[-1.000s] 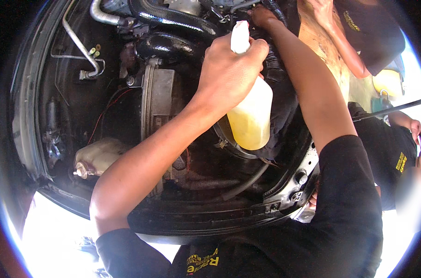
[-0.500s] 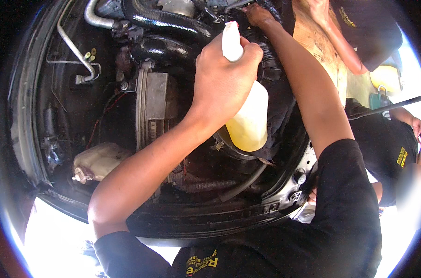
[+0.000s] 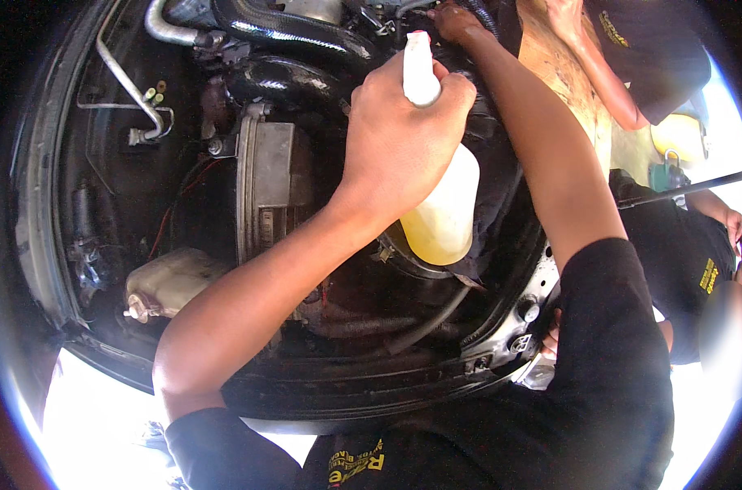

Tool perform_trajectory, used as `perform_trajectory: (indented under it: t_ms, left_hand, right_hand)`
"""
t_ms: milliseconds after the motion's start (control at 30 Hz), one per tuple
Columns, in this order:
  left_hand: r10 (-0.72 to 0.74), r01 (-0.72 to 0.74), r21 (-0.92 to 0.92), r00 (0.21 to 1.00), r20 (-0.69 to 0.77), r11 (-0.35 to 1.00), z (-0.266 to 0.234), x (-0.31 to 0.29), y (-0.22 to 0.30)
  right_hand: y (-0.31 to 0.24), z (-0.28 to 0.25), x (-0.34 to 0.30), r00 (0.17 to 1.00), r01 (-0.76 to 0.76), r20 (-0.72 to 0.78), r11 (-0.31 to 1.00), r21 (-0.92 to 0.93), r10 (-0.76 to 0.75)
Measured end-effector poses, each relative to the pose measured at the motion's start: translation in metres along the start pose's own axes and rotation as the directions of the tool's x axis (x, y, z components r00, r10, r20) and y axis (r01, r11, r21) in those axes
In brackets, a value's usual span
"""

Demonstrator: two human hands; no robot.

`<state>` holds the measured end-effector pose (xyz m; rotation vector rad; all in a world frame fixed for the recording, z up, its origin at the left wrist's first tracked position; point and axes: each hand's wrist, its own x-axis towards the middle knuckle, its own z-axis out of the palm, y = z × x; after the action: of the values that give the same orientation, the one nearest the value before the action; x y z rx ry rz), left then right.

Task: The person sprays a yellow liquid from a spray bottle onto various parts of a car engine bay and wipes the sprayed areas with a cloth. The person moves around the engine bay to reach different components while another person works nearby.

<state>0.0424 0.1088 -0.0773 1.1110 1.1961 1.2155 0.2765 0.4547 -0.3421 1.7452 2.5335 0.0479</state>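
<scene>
My left hand [image 3: 404, 135] is closed round the neck and trigger of a spray bottle [image 3: 443, 216]. Its white nozzle head [image 3: 421, 69] sticks up between thumb and fingers and points away from me. Yellow liquid fills the lower part of the bottle. My right hand [image 3: 459, 23] reaches deep into the engine bay, beside a ribbed black hose [image 3: 479, 15]. Its fingers look curled in, and what they hold, if anything, is hidden. Shiny black hoses [image 3: 297, 28] run across the far side of the engine.
A cloudy plastic reservoir [image 3: 175, 282] sits at near left, beyond the front edge of the bay [image 3: 306, 384]. Left of the bottle stands a grey metal-cased part [image 3: 277, 163]. Co-workers in black shirts [image 3: 653, 49] are at the right, past a support rod [image 3: 689, 192].
My left hand and the spray bottle have shifted slightly right, the nozzle also a little nearer me. My right hand has stayed almost in place.
</scene>
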Motion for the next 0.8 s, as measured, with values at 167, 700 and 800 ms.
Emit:
perform_trajectory:
  t_ms: [167,700,800]
  left_hand:
    - [-0.013,0.013,-0.023,1.000,0.016,1.000,-0.001,0.000,0.001]
    - [0.012,-0.009,-0.048,0.998,0.069,0.999,0.007,0.003,-0.001]
    - [-0.014,0.013,0.006,1.000,0.015,1.000,-0.001,-0.001,0.000]
  right_hand:
    - [-0.001,0.005,0.002,1.000,0.016,-0.008,1.000,-0.003,-0.016]
    - [0.027,0.038,0.000,0.991,0.055,-0.125,0.998,0.012,-0.053]
    - [-0.016,0.009,0.007,1.000,0.004,-0.023,0.995,0.103,-0.001]
